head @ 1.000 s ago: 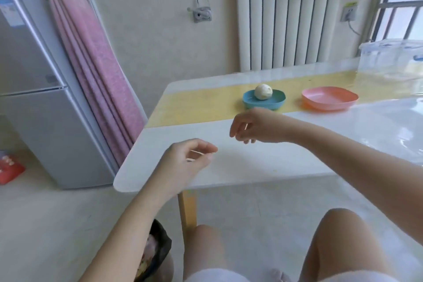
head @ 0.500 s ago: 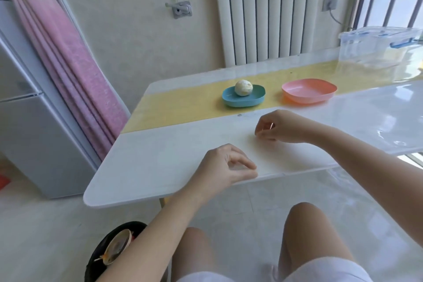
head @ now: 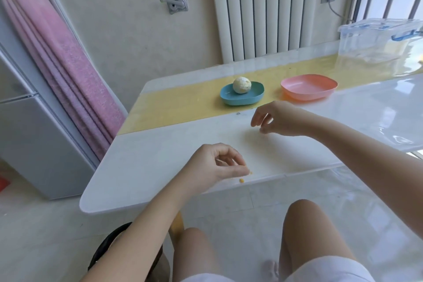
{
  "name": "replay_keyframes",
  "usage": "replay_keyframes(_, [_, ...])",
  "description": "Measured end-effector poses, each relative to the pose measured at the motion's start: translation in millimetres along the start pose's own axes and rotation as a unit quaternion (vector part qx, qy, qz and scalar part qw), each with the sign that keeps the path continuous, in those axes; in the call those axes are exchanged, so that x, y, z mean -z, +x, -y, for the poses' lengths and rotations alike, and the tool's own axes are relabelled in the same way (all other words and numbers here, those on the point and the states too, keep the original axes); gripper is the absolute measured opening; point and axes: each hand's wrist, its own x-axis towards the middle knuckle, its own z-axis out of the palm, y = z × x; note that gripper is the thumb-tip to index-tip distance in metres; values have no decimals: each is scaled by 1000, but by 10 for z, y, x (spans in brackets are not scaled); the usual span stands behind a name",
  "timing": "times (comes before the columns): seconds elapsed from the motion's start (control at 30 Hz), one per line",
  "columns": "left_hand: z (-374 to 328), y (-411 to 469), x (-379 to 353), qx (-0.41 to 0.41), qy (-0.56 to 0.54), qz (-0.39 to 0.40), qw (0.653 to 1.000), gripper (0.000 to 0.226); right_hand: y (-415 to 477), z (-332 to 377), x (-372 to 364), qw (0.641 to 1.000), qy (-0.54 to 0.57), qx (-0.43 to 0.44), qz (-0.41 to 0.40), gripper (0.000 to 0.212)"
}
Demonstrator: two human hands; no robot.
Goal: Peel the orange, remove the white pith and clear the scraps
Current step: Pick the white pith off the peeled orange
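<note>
The peeled orange (head: 242, 85), pale with white pith, sits in a blue dish (head: 242, 96) on the table's yellow strip. My left hand (head: 215, 166) is low at the table's front edge, thumb and fingertips pinched together on a tiny orange scrap (head: 250, 173). A second scrap (head: 241, 180) lies just in front of it on the white tabletop (head: 160, 158). My right hand (head: 277, 119) hovers over the table in front of the blue dish. Its fingers hang loosely curled with a gap to the thumb, and nothing shows in them.
An empty pink dish (head: 309, 87) stands right of the blue one. A clear storage box (head: 375, 39) sits at the far right. A black bin (head: 107, 242) stands on the floor under the table's left corner, partly hidden by my forearm. A fridge and pink fabric stand left.
The view swung right and down. My left hand moved down to the front edge and closed its fingertips at a scrap. My right hand lifted off the tabletop and its fingers loosened.
</note>
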Motion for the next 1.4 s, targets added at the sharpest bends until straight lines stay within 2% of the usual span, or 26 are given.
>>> replay_keyframes(0.1, [-53, 211, 127, 20, 32, -19, 999, 11, 128, -50, 125, 999, -7, 7, -38, 31])
replay_keyframes(0.23, [-57, 698, 318, 29, 43, -77, 996, 10, 362, -49, 329, 995, 13, -13, -98, 8])
replay_keyframes(0.37, [127, 1189, 540, 46, 85, -132, 987, 13, 707, -82, 386, 990, 7, -65, -125, 32])
replay_keyframes(0.47, [324, 1436, 655, 76, 98, -144, 982, 16, 993, -153, 375, 990, -28, -79, -110, 35])
replay_keyframes(0.6, [514, 1569, 695, 79, 42, -172, 981, 14, 1333, -208, 335, 992, -68, -82, -71, 69])
replay_keyframes(0.7, [596, 1577, 733, 72, -9, -168, 983, 15, 1587, -242, 268, 989, -110, -81, -52, 82])
replay_keyframes(0.83, [659, 1548, 820, 76, -96, -149, 981, 16, 1846, -315, 147, 985, -146, -86, -38, 85])
replay_keyframes(0.97, [644, 1523, 837, 75, -122, -150, 978, 17, 1973, -388, 68, 975, -188, -90, -78, 69])
replay_keyframes(1.03, [632, 1503, 858, 72, -135, -168, 974, 19, 1981, -407, 58, 976, -176, -88, -92, 69])
replay_keyframes(1.13, [609, 1472, 883, 71, -174, -181, 965, 21, 1899, -345, 88, 981, -145, -62, -115, 64])
replay_keyframes(1.27, [533, 1425, 846, 72, -258, -152, 951, 23, 1597, -135, 208, 985, -66, 41, -156, 68])
replay_keyframes(1.4, [419, 1386, 792, 85, -332, -61, 938, 60, 1052, 117, 253, 981, 51, 142, -120, 74])
